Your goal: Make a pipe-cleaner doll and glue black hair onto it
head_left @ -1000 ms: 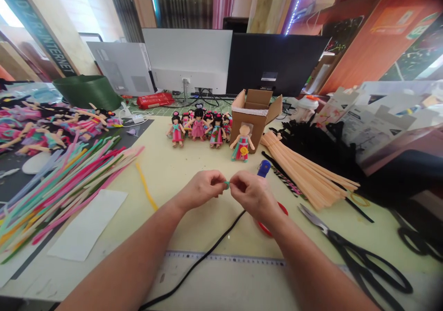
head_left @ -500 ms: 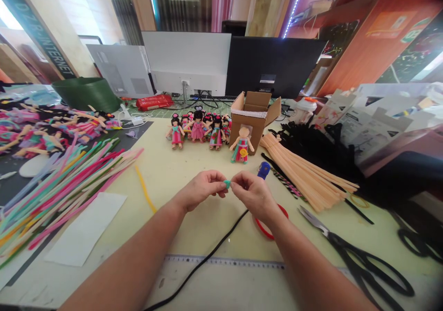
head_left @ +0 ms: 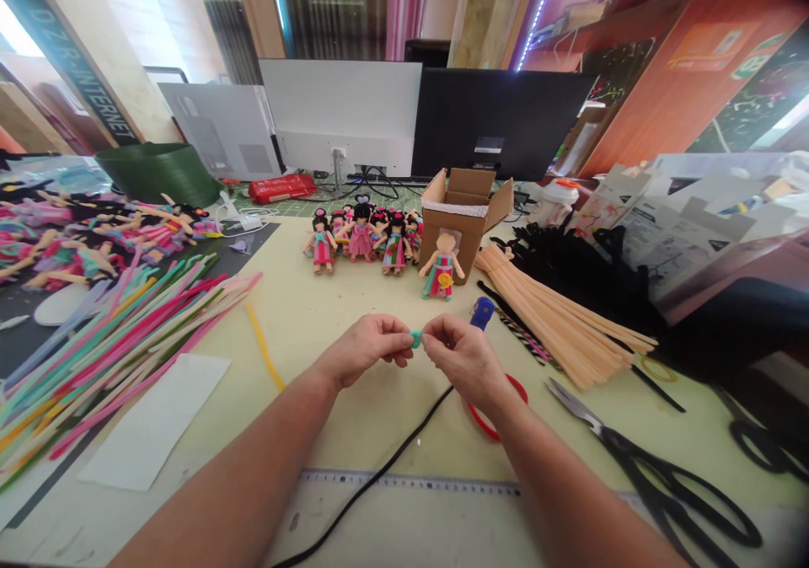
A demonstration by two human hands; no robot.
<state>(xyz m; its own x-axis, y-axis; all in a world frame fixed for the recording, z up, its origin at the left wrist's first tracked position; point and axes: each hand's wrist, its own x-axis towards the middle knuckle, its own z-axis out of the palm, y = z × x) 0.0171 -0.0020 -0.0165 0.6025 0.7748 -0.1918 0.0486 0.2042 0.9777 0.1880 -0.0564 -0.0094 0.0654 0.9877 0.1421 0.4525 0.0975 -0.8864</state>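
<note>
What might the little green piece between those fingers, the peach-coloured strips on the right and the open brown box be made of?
Green piece: perhaps fuzzy chenille, as it looks matte and soft; too small to be sure.
Peach-coloured strips: probably chenille stems, matte, judging by their soft, plush-looking surface.
Open brown box: most likely cardboard, with a dull brown finish and stiff, flat sides.

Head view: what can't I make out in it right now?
All in the head view:
Green piece: full shape; it is tiny and partly covered by the left hand and right hand.
Black cord: one end cut off by the bottom edge, the other hidden by the right hand.
Rear dolls: mostly hidden by the front dolls.
Cardboard box: bottom hidden by its walls.
</note>
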